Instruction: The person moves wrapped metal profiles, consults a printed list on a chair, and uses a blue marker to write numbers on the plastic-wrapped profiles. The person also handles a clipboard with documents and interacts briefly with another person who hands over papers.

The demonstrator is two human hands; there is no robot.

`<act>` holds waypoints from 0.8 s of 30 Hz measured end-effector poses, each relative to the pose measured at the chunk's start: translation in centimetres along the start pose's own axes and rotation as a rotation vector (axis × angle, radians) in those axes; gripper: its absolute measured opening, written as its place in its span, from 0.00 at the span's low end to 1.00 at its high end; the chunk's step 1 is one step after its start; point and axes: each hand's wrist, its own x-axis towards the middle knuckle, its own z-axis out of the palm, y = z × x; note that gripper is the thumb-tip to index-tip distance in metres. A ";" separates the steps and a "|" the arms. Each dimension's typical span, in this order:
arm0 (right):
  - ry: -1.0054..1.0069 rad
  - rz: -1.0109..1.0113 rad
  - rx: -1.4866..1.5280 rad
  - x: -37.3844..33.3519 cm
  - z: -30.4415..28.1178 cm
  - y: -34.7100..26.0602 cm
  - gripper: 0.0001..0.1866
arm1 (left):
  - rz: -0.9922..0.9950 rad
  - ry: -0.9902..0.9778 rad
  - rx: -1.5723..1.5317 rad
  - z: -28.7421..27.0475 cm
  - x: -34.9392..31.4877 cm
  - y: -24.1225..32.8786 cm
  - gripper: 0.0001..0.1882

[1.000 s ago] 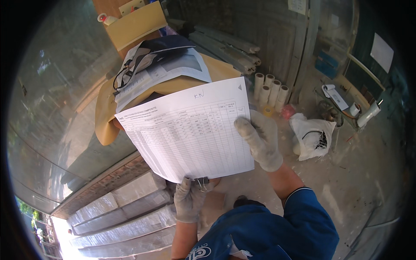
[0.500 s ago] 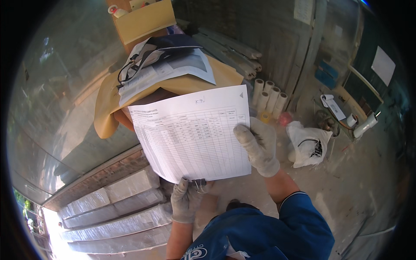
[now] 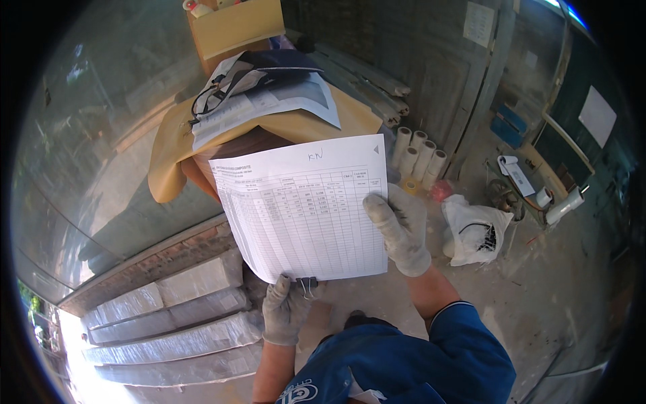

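A white printed sheet [image 3: 303, 229] with a table of rows and a short handwritten mark is held up in front of me. My gloved left hand [image 3: 280, 313] pinches its lower edge, beside a black binder clip [image 3: 307, 286] fastened there. With the thumb on the front, my gloved right hand [image 3: 400, 232] grips the sheet's right edge; the other fingers are partly hidden behind. Beyond the paper stands a surface draped with brown paper [image 3: 171, 145], bearing more printed sheets [image 3: 269, 108] and a dark bag-like item [image 3: 269, 64].
Plastic-wrapped long packages [image 3: 175, 337] lie stacked at the lower left. White rolls [image 3: 424, 158] stand upright behind my right hand. A white sack [image 3: 478, 232] sits on the floor at the right, near a clipboard [image 3: 517, 175]. A cardboard box [image 3: 235, 30] stands at the far end.
The view has shifted slightly, so the background sits a little differently. Both hands keep their hold on the sheet, which has barely moved.
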 end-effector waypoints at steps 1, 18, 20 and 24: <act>-0.002 -0.008 -0.004 0.0 0.0 0.0 0.16 | 0.003 0.005 -0.004 -0.1 0.0 0.0 0.21; -0.032 -0.047 -0.029 -0.7 0.0 -0.1 0.12 | -0.009 0.012 -0.029 -1.3 -0.5 -0.2 0.18; -0.038 -0.046 -0.037 -0.8 0.1 -0.2 0.13 | -0.005 0.040 -0.035 -1.6 -0.6 -0.2 0.18; -0.055 -0.009 -0.001 -1.0 0.2 -0.3 0.14 | 0.011 -0.016 0.019 -1.3 -0.8 -0.1 0.24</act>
